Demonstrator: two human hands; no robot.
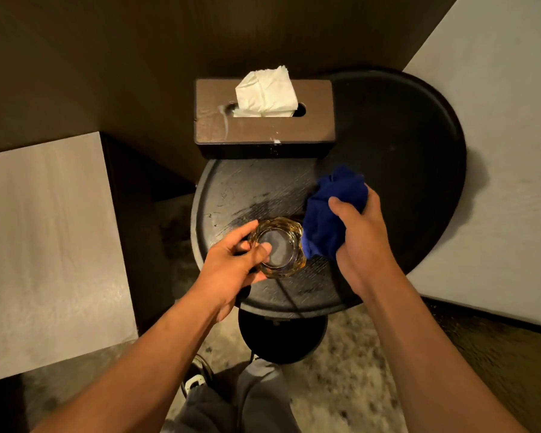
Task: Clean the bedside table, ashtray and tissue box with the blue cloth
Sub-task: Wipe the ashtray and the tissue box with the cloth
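A round black bedside table (397, 157) fills the middle of the view, its near top streaked and scuffed. An amber glass ashtray (281, 245) sits near the table's front edge, and my left hand (235, 260) grips its left rim with the thumb inside. My right hand (363, 232) clutches a bunched blue cloth (331, 210) that touches the ashtray's right side. A brown wooden tissue box (263, 126) stands at the back of the table, with a white tissue (266, 92) sticking out of its slot and pale smears on its lid.
A pale bed or mattress surface (44, 245) lies to the left, another pale surface (497, 151) to the right. Dark wood panelling (138, 42) rises behind the table. Below are the table's round base (281, 339), speckled floor and my grey trouser legs (231, 401).
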